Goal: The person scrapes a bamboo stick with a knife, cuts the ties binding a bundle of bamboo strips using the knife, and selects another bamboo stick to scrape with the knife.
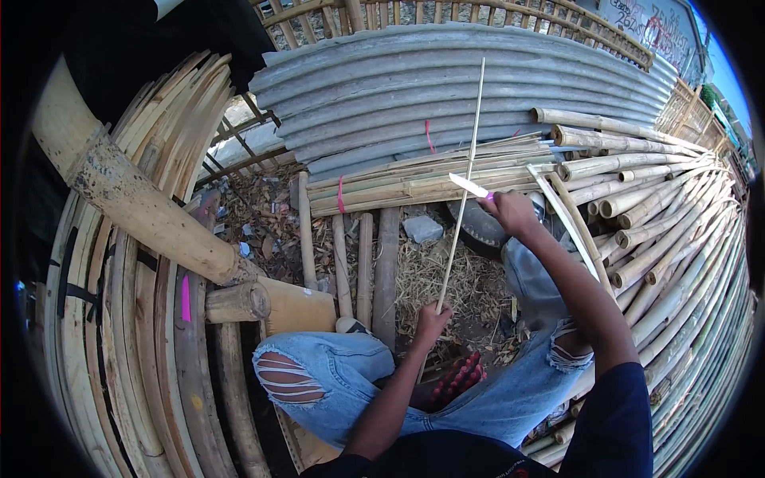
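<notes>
My left hand (433,323) is closed around the lower part of a long thin bamboo strip (476,119), which rises at a slant in front of me. Farther up, my right hand (511,212) grips a knife (470,186) by its pink handle. The pale blade points left and crosses the strip; whether its edge touches the bamboo I cannot tell. Below my left hand, the strip's lower end passes down between my legs. A red-and-black patterned thing (460,378) lies there, partly hidden.
Bundled bamboo slats (382,190) tied with pink string lie ahead, before corrugated metal sheets (478,80). Many bamboo poles (637,203) are stacked at right. A thick bamboo post (151,215) slants across the left, near more split bamboo (171,119). A tire (476,231) and a stone (422,229) sit on the littered ground.
</notes>
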`<state>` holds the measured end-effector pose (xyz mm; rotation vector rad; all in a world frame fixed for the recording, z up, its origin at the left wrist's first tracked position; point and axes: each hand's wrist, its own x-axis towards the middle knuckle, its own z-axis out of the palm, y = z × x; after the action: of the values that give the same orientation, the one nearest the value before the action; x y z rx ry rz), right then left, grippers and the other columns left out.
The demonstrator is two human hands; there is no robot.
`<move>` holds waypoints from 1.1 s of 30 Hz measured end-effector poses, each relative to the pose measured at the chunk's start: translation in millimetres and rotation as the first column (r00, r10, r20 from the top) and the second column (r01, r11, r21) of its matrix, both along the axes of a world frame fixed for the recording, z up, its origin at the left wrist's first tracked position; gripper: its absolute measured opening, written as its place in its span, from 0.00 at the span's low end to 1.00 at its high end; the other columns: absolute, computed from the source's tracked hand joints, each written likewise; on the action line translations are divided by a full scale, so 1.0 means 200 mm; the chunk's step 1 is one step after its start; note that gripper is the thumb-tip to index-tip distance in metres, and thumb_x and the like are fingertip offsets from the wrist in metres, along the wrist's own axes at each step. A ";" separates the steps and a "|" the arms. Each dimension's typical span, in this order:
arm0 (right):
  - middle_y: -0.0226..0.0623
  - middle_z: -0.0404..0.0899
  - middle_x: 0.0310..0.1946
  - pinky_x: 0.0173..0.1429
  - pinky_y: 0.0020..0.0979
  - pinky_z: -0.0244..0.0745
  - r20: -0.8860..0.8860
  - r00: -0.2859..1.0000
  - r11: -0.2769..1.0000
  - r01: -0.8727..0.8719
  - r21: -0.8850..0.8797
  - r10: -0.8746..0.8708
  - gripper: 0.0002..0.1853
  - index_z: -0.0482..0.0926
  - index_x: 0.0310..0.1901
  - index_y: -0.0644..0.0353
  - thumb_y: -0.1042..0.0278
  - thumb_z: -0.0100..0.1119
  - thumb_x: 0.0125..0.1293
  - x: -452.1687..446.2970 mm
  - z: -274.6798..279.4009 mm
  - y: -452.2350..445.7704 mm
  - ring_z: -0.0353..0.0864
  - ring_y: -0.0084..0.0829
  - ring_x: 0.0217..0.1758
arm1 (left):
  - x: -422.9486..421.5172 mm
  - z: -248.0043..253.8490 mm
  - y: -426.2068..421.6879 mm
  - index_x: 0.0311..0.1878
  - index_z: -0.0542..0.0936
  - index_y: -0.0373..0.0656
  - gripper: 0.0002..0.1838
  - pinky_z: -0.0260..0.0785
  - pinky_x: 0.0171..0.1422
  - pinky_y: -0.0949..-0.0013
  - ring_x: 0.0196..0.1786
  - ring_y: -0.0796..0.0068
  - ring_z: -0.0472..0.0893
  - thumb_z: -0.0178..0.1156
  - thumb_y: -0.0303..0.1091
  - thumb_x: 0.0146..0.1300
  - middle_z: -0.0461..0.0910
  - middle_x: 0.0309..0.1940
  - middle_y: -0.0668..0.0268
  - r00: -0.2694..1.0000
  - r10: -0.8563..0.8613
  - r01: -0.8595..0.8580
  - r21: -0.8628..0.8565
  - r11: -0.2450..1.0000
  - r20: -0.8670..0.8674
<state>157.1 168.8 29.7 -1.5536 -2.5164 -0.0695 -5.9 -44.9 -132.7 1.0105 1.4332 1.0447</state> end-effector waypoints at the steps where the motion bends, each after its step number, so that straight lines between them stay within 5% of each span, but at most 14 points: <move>1: 0.47 0.76 0.17 0.29 0.45 0.74 -0.002 1.000 1.000 -0.002 0.002 0.002 0.32 0.78 0.23 0.59 0.36 0.39 0.64 0.02 0.03 -0.01 0.78 0.49 0.23 | 0.01 -0.02 -0.01 0.27 0.78 0.35 0.05 0.67 0.36 0.73 0.28 0.78 0.76 0.57 0.26 0.54 0.78 0.21 0.66 1.000 0.002 -0.002 0.002 1.000 -0.002; 3: 0.49 0.76 0.18 0.30 0.46 0.74 -0.080 0.994 0.997 0.072 -0.033 -0.074 0.32 0.78 0.24 0.61 0.37 0.39 0.65 0.06 0.09 -0.02 0.78 0.49 0.24 | 0.02 -0.05 0.00 0.27 0.78 0.36 0.04 0.64 0.31 0.76 0.25 0.81 0.74 0.57 0.26 0.55 0.77 0.20 0.67 0.999 -0.030 0.034 0.092 0.995 -0.041; 6: 0.49 0.76 0.18 0.34 0.46 0.74 0.071 0.961 0.937 -0.243 -0.250 0.268 0.34 0.78 0.24 0.60 0.34 0.39 0.63 0.02 0.00 -0.19 0.78 0.51 0.27 | -0.02 0.00 0.01 0.28 0.77 0.38 0.03 0.58 0.23 0.78 0.19 0.85 0.69 0.57 0.26 0.56 0.75 0.19 0.69 0.982 -0.113 0.128 -0.099 0.987 0.149; 10: 0.47 0.77 0.19 0.33 0.46 0.74 0.208 0.830 0.821 -0.412 -0.395 0.517 0.34 0.78 0.23 0.58 0.32 0.39 0.62 -0.07 -0.14 -0.32 0.78 0.51 0.27 | -0.02 -0.01 0.00 0.28 0.77 0.39 0.03 0.50 0.17 0.79 0.15 0.88 0.64 0.58 0.26 0.56 0.71 0.16 0.73 0.972 -0.078 0.092 -0.056 0.994 0.221; 12: 0.47 0.77 0.18 0.31 0.45 0.74 0.130 0.904 0.901 -0.372 -0.225 0.406 0.34 0.78 0.22 0.59 0.33 0.39 0.62 -0.08 -0.12 -0.22 0.78 0.50 0.26 | -0.02 -0.01 0.00 0.27 0.77 0.40 0.03 0.56 0.20 0.77 0.16 0.86 0.67 0.58 0.27 0.54 0.70 0.15 0.73 0.983 -0.004 0.001 0.017 1.000 0.182; 16: 0.49 0.76 0.18 0.30 0.46 0.73 -0.130 0.989 0.997 0.063 -0.040 -0.067 0.31 0.78 0.23 0.61 0.39 0.40 0.65 -0.01 0.10 0.04 0.78 0.50 0.25 | -0.02 0.02 -0.01 0.27 0.77 0.40 0.04 0.55 0.19 0.77 0.15 0.86 0.66 0.57 0.28 0.55 0.69 0.13 0.74 0.994 -0.042 0.042 0.000 0.999 0.105; 18: 0.49 0.76 0.18 0.31 0.46 0.73 -0.159 0.985 0.998 0.065 -0.023 -0.068 0.31 0.79 0.24 0.60 0.38 0.40 0.65 0.02 0.10 0.02 0.78 0.51 0.25 | -0.01 0.00 -0.01 0.27 0.77 0.40 0.04 0.54 0.18 0.77 0.14 0.86 0.65 0.57 0.29 0.55 0.68 0.13 0.74 0.973 -0.131 0.143 -0.051 0.988 0.189; 20: 0.49 0.76 0.18 0.31 0.47 0.73 -0.056 0.998 0.994 -0.016 -0.105 0.010 0.31 0.79 0.25 0.60 0.37 0.40 0.65 0.02 0.04 -0.04 0.78 0.51 0.25 | -0.03 -0.01 -0.02 0.27 0.76 0.40 0.04 0.52 0.16 0.78 0.13 0.87 0.64 0.56 0.28 0.56 0.67 0.13 0.75 0.960 -0.161 0.174 -0.040 0.984 0.231; 24: 0.48 0.75 0.16 0.31 0.44 0.73 0.160 0.856 0.843 -0.422 -0.332 0.491 0.33 0.78 0.21 0.60 0.35 0.40 0.63 -0.07 -0.05 -0.25 0.78 0.49 0.24 | -0.09 0.01 -0.03 0.30 0.75 0.40 0.03 0.44 0.15 0.81 0.12 0.90 0.58 0.54 0.26 0.59 0.64 0.13 0.78 0.901 -0.157 0.206 -0.081 0.975 0.403; 28: 0.48 0.75 0.16 0.30 0.43 0.73 0.284 0.761 0.805 -0.496 -0.324 0.583 0.34 0.78 0.21 0.60 0.35 0.39 0.64 -0.16 -0.04 -0.21 0.78 0.49 0.24 | -0.13 0.01 -0.03 0.32 0.74 0.40 0.02 0.45 0.14 0.82 0.12 0.91 0.58 0.54 0.26 0.59 0.64 0.13 0.77 0.861 -0.160 0.240 -0.110 0.964 0.482; 30: 0.47 0.75 0.16 0.30 0.43 0.73 0.086 0.981 0.985 -0.171 -0.033 0.174 0.34 0.78 0.21 0.61 0.35 0.39 0.64 -0.16 0.08 -0.04 0.78 0.49 0.24 | -0.12 0.02 -0.03 0.31 0.74 0.40 0.02 0.45 0.14 0.82 0.12 0.91 0.58 0.54 0.26 0.59 0.64 0.13 0.77 0.872 -0.150 0.224 -0.106 0.969 0.466; 33: 0.47 0.76 0.17 0.30 0.44 0.73 -0.111 0.993 0.999 0.041 -0.022 -0.043 0.34 0.78 0.21 0.60 0.35 0.40 0.63 -0.14 0.14 0.03 0.78 0.49 0.24 | -0.07 0.02 -0.04 0.30 0.74 0.40 0.02 0.44 0.14 0.81 0.12 0.91 0.57 0.54 0.25 0.59 0.62 0.13 0.78 0.891 -0.157 0.214 -0.090 0.973 0.425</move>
<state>129.9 173.9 57.2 -1.5716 -2.4065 0.0350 -20.8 -52.6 -127.9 0.7532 1.0198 0.9403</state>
